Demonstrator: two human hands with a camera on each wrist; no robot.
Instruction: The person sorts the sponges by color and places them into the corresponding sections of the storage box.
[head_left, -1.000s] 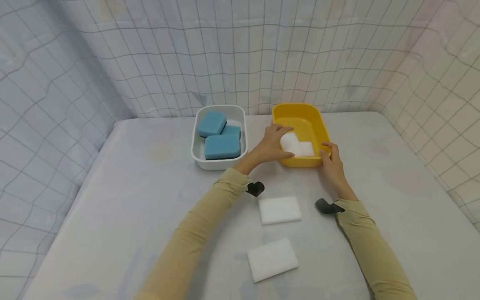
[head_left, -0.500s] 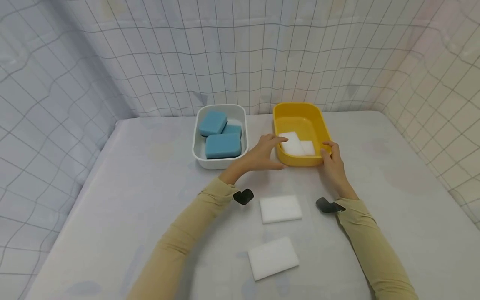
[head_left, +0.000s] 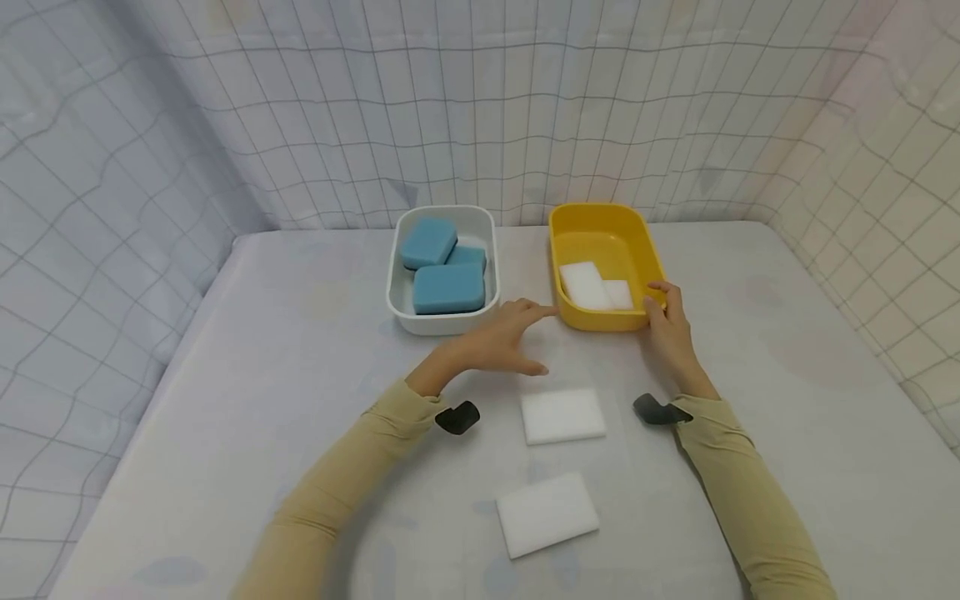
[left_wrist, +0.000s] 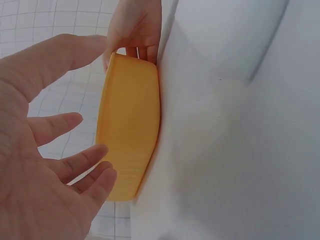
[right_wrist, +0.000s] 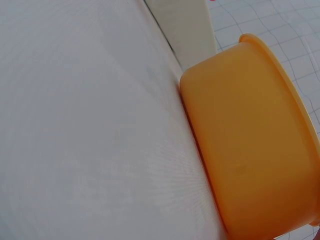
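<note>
My left hand (head_left: pixel 498 337) hovers over the table with thumb and fingers spread, holding nothing, between the white tub and the yellow tub (head_left: pixel 603 247). In the left wrist view its fingers (left_wrist: pixel 65 165) are apart, with the yellow tub's side (left_wrist: pixel 129 115) beyond them. My right hand (head_left: pixel 670 329) grips the yellow tub's near right corner, thumb outside and fingers over the rim. Two white sponge pads (head_left: pixel 585 286) lie overlapping in that tub's near end. Just below my left hand a white sponge pad (head_left: pixel 562 415) lies flat, and another white pad (head_left: pixel 547 514) lies nearer me.
Left of the yellow tub stands a white tub (head_left: pixel 442 324) with blue sponges (head_left: pixel 448 288) piled inside. Grid-patterned cloth walls (head_left: pixel 480 117) rise behind and at both sides of the white-covered table (head_left: pixel 247 375).
My left hand has let go of the white pad in the yellow tub and drawn back toward me and to the left. My right hand keeps its grip on the tub.
</note>
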